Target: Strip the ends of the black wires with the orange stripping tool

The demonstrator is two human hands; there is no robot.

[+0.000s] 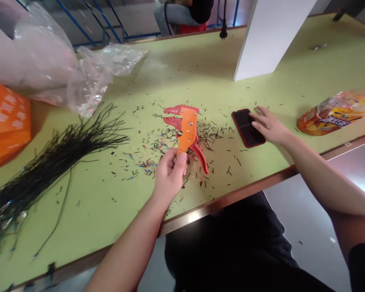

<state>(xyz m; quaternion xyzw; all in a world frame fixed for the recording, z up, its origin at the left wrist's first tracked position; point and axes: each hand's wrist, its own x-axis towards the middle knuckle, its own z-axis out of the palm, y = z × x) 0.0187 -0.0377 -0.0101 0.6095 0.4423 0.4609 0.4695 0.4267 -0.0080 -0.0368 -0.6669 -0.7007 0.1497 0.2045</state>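
My left hand (171, 172) is closed round the orange handle of a wire stripper (188, 127), whose red jaws point left and whose red lever hangs free on the right. Short black offcuts (211, 136) and a few blue bits lie scattered on the green table under and around the tool. Over to the right, my right hand (269, 125) has its fingers spread, the tips at the right edge of a phone (248, 127) with a dark screen and a red case. The phone lies flat on the table.
At the left lies a long bundle of black wires (57, 156). Behind it are clear plastic bags (88, 77) and an orange bag (6, 125). A white panel (270, 40) stands at the back, a snack bag (337, 111) lies far right, and a plug (223, 32) hangs behind. Another person (182, 16) sits beyond.
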